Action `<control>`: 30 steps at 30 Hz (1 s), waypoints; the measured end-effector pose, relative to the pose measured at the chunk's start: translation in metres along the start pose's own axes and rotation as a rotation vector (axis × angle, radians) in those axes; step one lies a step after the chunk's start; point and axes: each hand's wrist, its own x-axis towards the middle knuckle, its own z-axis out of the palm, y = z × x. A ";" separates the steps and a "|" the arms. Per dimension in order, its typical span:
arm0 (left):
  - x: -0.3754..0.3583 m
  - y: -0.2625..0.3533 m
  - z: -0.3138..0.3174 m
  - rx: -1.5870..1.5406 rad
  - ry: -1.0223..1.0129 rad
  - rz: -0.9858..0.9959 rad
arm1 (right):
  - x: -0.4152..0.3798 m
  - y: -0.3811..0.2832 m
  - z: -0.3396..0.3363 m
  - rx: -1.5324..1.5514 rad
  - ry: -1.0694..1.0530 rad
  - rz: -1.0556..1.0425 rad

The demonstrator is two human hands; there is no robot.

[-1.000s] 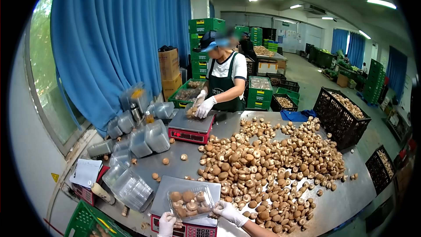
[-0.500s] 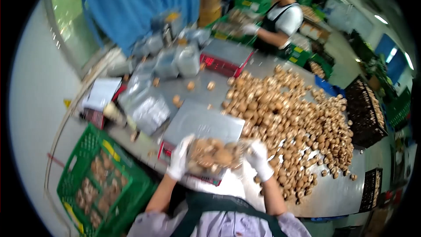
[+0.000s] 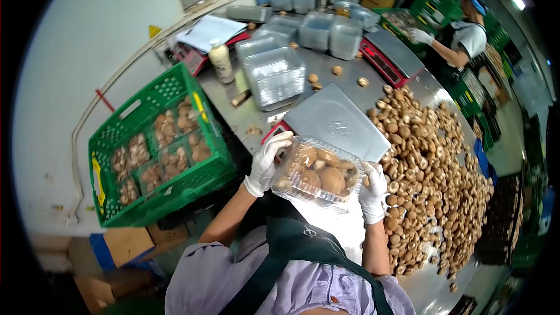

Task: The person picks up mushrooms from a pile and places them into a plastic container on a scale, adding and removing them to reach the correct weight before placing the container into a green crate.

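Between my two gloved hands is a clear plastic clamshell box [image 3: 319, 176] filled with brown mushrooms. My left hand [image 3: 266, 163] grips its left end, fingers closed round the edge. At the opposite end my right hand [image 3: 372, 191] clasps the box's right side. The box is held in front of my apron, close to the near edge of a flat scale [image 3: 335, 122]. A big heap of loose mushrooms [image 3: 429, 181] lies on the metal table to the right of my right hand. Off to the left, a green crate [image 3: 169, 195] holds several filled mushroom boxes.
Stacked empty plastic boxes [image 3: 271, 73] stand beyond the scale, beside a cream bottle [image 3: 220, 61] and a clipboard with paper [image 3: 211, 32]. A second scale [image 3: 392, 58] sits farther back. A co-worker [image 3: 461, 41] in a blue cap stands at the far right by green crates.
My view has swung left and down, bringing the green crate more fully into sight. Both hands still hold the mushroom box, which appears lifted and turned slightly.
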 end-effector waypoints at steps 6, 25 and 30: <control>-0.033 0.021 -0.003 -1.317 0.184 -0.500 | -0.039 -0.031 0.025 0.558 -0.377 0.411; -0.053 0.010 -0.284 -0.640 0.996 -0.674 | -0.037 -0.071 0.044 0.859 -0.815 0.796; -0.040 -0.076 -0.325 -0.678 0.901 -0.748 | -0.048 -0.059 0.039 0.840 -0.766 0.839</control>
